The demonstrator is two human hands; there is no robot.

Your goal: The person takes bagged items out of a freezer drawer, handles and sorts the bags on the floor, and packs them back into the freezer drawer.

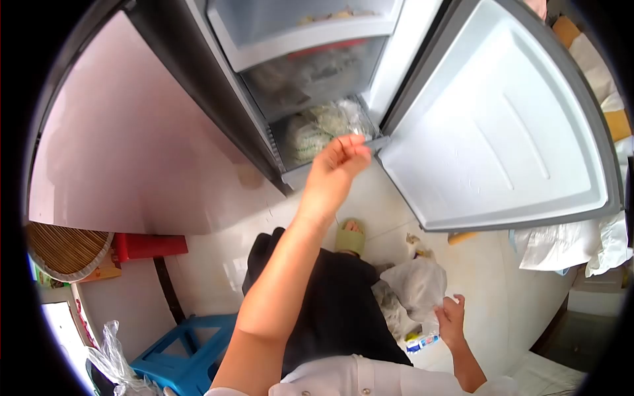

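My left hand (pixel 335 165) is raised in front of the open fridge compartment, its fingers curled together; whether anything is between them cannot be made out. Behind it, plastic-wrapped food (pixel 317 131) lies in the bottom of the compartment, below a frosted drawer (pixel 310 76). Low on the right, my right hand (pixel 450 320) pinches the edge of a whitish plastic bag (pixel 419 285). The bag hangs over other bags (pixel 394 310) on the floor beside my leg.
An open fridge door (pixel 495 125) spans the right; a closed panel (pixel 125 132) stands left. A blue stool (pixel 178 353), a red box (pixel 150 246) and a woven basket (pixel 69 249) are at lower left. White bags (pixel 561 245) hang at right.
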